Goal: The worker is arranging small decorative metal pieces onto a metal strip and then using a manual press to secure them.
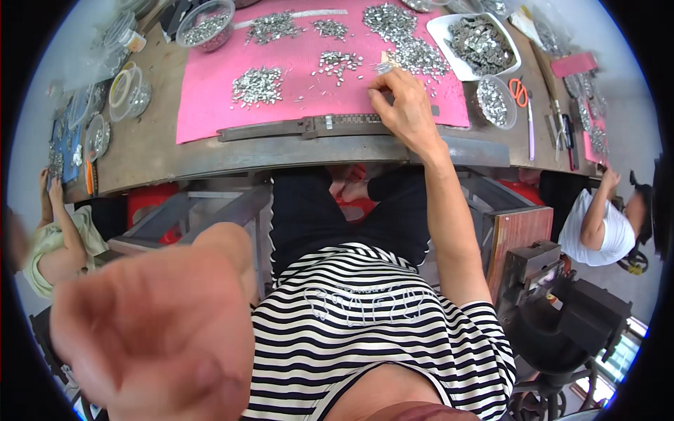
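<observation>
My right hand [406,105] is over the pink mat [203,105], its fingers curled together at the near edge of a pile of small silver metal pieces [420,56]. Whatever its fingertips hold is too small to make out. Just below that hand runs a dark metal strip fixture [267,130] along the table's front edge, with a row of small linked metal pieces [354,121] in it. My left hand [154,330] is raised close to the camera, large and blurred. Its fingers are smeared, and anything in them cannot be made out.
More piles of silver pieces [257,87] lie on the mat. A white tray [434,29] of flat metal pieces, a clear tub [493,102], orange-handled scissors [518,91] and a purple tool [531,133] are at the right. Tubs [130,98] stand left. Co-workers sit at both sides.
</observation>
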Available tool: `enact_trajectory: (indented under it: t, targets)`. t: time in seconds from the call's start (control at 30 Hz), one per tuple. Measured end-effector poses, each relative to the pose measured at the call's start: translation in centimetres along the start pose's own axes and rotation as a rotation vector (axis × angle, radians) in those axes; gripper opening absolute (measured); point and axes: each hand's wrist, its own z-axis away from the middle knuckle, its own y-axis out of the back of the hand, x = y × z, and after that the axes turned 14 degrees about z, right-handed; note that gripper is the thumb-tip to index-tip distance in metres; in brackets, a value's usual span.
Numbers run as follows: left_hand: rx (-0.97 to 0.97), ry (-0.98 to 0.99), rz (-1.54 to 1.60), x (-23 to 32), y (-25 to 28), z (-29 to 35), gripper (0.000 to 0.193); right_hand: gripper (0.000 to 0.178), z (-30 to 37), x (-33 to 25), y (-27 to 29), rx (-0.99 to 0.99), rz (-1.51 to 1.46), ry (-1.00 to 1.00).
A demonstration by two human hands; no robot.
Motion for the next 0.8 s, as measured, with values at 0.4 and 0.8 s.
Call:
enact_trajectory:
  t: [0.4,0.8]
  targets:
    - [0.047,-0.073,-0.069,-1.2,-1.1,0.0,0.03,0.009,3.0,0.1,2.2,-0.103,-0.02,-0.008]
    - [0.065,-0.125,-0.174,-0.4,0.3,0.1,0.031,0.016,2.3,-0.8,4.0,-0.144,-0.197,-0.021]
